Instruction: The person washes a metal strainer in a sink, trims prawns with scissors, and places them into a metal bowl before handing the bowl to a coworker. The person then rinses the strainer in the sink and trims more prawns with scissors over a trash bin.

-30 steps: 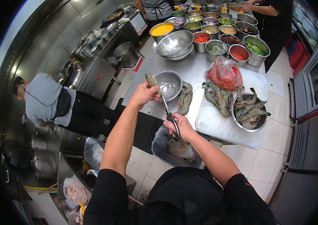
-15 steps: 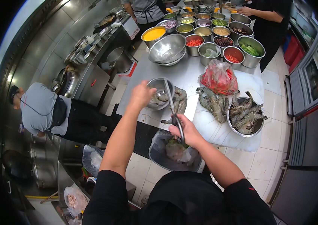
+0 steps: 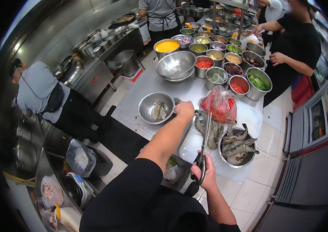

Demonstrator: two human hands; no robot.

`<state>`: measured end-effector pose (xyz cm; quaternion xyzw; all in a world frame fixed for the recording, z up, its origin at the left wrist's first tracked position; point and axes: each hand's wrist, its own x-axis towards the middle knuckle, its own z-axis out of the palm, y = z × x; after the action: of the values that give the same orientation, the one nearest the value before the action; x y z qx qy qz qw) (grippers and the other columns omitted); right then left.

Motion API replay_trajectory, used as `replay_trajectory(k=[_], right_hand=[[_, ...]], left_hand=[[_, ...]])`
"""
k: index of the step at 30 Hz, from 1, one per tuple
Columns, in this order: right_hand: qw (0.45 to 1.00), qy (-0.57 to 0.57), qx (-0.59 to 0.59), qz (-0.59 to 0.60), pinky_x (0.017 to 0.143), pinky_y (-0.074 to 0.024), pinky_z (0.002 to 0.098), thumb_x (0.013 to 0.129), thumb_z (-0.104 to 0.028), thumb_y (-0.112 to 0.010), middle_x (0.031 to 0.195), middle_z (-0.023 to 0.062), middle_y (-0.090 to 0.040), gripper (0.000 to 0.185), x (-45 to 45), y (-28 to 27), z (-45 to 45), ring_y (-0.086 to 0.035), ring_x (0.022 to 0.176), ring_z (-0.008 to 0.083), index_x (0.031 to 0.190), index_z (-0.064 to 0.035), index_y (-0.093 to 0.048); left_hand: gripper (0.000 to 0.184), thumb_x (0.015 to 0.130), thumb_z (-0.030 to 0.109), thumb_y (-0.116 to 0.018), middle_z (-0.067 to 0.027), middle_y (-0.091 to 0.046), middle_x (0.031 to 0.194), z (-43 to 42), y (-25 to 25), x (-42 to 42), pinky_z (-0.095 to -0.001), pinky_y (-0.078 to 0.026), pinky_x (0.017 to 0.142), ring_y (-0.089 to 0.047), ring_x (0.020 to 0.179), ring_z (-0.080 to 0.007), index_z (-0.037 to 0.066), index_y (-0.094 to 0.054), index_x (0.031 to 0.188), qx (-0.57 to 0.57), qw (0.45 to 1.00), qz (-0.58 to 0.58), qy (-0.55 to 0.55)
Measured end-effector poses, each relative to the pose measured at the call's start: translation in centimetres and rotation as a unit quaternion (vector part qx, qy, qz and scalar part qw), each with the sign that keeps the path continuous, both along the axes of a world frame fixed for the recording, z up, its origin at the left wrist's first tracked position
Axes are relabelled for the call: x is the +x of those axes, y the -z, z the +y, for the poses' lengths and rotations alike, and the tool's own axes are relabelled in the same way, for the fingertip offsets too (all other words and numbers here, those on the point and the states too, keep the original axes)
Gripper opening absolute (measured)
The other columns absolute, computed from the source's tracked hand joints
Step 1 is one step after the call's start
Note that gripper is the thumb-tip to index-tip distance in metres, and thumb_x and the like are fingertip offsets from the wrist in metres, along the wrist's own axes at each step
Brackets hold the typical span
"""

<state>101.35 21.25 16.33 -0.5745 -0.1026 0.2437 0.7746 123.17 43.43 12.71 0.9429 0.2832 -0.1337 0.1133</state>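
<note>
My right hand [image 3: 209, 172] grips black-handled scissors [image 3: 206, 139], with the long blades pointing away from me. My left hand [image 3: 184, 110] is closed just right of a steel bowl [image 3: 144, 109], above the spot where a heap of shrimp lies. What its curled fingers hold is hidden. Some shrimp [image 3: 159, 111] lie in that steel bowl. More large grey shrimp [image 3: 213, 133] rest on the white cutting board [image 3: 195, 144], past the scissor tips. At the board's right, a second steel bowl [image 3: 226, 157] is heaped with whole shrimp.
A plastic bag of red peppers [image 3: 219, 105] sits behind the shrimp. Stacked colanders [image 3: 175, 63] and several steel pots of chopped ingredients [image 3: 204, 63] fill the far table. A lined bin [image 3: 173, 172] stands below the edge. Co-workers stand left [image 3: 42, 87] and far right [image 3: 295, 42].
My left hand has moved from the steel bowl to its right side. The scissors have swung right, away from the bowl, in my right hand. The view has shifted too.
</note>
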Motion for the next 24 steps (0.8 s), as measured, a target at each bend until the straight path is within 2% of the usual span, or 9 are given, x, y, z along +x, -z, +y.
replay_trajectory(k=[1,4,5,9,11,12,15,17,24], right_hand=[[1.000,0.001,0.006,0.019,0.065,-0.0469,0.0233,0.082,-0.010,-0.075,0.085,0.0023,-0.057,0.066,0.0,0.0,-0.4,-0.055,0.073,0.0080,0.137,-0.0001,-0.039],[1.000,0.004,-0.006,0.000,0.061,-0.0469,0.0232,0.082,-0.012,-0.074,0.084,0.0021,-0.058,0.066,0.4,1.1,-1.3,-0.056,0.070,0.0079,0.136,0.0001,-0.040],[1.000,0.003,-0.012,-0.011,0.061,-0.0470,0.0232,0.082,-0.012,-0.074,0.084,0.0021,-0.058,0.066,0.4,1.5,-1.4,-0.056,0.070,0.0079,0.136,0.0002,-0.040],[1.000,0.001,-0.018,-0.026,0.065,-0.0463,0.0228,0.081,-0.017,-0.077,0.085,0.0018,-0.057,0.070,0.7,1.1,-1.2,-0.055,0.072,0.0076,0.137,0.0010,-0.039],[1.000,-0.005,-0.012,-0.025,0.067,-0.0456,0.0226,0.081,-0.014,-0.078,0.085,0.0017,-0.057,0.072,0.5,0.8,-1.0,-0.054,0.073,0.0076,0.138,0.0015,-0.037],[1.000,-0.012,-0.013,-0.024,0.067,-0.0457,0.0228,0.081,-0.013,-0.077,0.085,0.0019,-0.057,0.072,0.4,0.4,-0.8,-0.054,0.073,0.0076,0.139,0.0017,-0.037],[0.999,-0.039,-0.003,-0.025,0.067,-0.0464,0.0242,0.080,-0.009,-0.078,0.085,0.0024,-0.057,0.075,-0.2,-0.8,0.2,-0.055,0.074,0.0081,0.141,0.0014,-0.035],[0.996,-0.069,-0.026,-0.046,0.067,-0.0470,0.0243,0.079,-0.013,-0.079,0.085,0.0030,-0.059,0.076,-1.0,-0.4,1.1,-0.056,0.074,0.0090,0.140,-0.0010,-0.036],[0.958,-0.276,-0.067,-0.039,0.079,-0.0467,0.0273,0.079,-0.020,-0.080,0.094,0.0033,-0.059,0.081,-4.5,2.7,7.4,-0.057,0.085,0.0111,0.144,-0.0043,-0.034]], left_hand=[[0.034,0.098,0.026,-0.044,-0.0151,-0.062,0.125,-0.1,-0.5,-0.6,-0.0430,-0.053,0.084,-0.062,0.114,-0.0298,0.015,-0.059,0.126,0.032,0.995,-0.002,0.095],[0.034,0.096,0.024,-0.045,-0.0169,-0.059,0.126,-1.2,-2.4,-2.0,-0.0438,-0.052,0.084,-0.059,0.117,-0.0315,0.014,-0.054,0.127,0.082,0.987,-0.007,0.137],[0.029,0.094,0.022,-0.047,-0.0177,-0.062,0.120,-0.9,-1.1,-1.8,-0.0467,-0.052,0.083,-0.063,0.107,-0.0355,0.009,-0.057,0.118,0.076,0.987,-0.065,0.128],[0.025,0.089,0.017,-0.053,-0.0245,-0.066,0.097,-0.1,-0.7,-0.1,-0.0523,-0.051,0.083,-0.066,0.085,-0.0401,0.004,-0.050,0.111,-0.087,0.971,-0.221,0.008],[0.029,0.088,0.013,-0.055,-0.0172,-0.064,0.093,2.6,-2.3,0.0,-0.0420,-0.055,0.069,-0.068,0.080,-0.0299,0.002,-0.044,0.113,-0.284,0.917,-0.279,-0.029],[0.032,0.089,0.011,-0.055,-0.0147,-0.062,0.094,2.6,-7.9,-3.4,-0.0405,-0.056,0.068,-0.067,0.080,-0.0236,0.002,-0.042,0.117,-0.450,0.838,-0.289,-0.104],[0.045,0.095,0.014,-0.053,-0.0111,-0.061,0.105,6.2,-13.2,-11.2,-0.0461,-0.053,0.088,-0.062,0.104,-0.0220,0.003,-0.037,0.135,-0.601,0.698,-0.373,-0.114],[0.038,0.096,0.013,-0.052,-0.0082,-0.063,0.099,8.8,-14.6,-17.5,-0.0411,-0.057,0.079,-0.066,0.089,-0.0210,0.001,-0.042,0.131,-0.651,0.625,-0.424,-0.074],[0.024,0.100,0.023,-0.051,-0.0001,-0.057,0.079,15.4,-8.7,-34.5,-0.0326,-0.055,0.068,-0.065,0.075,-0.0141,0.003,-0.053,0.115,-0.641,0.626,-0.378,-0.233]])
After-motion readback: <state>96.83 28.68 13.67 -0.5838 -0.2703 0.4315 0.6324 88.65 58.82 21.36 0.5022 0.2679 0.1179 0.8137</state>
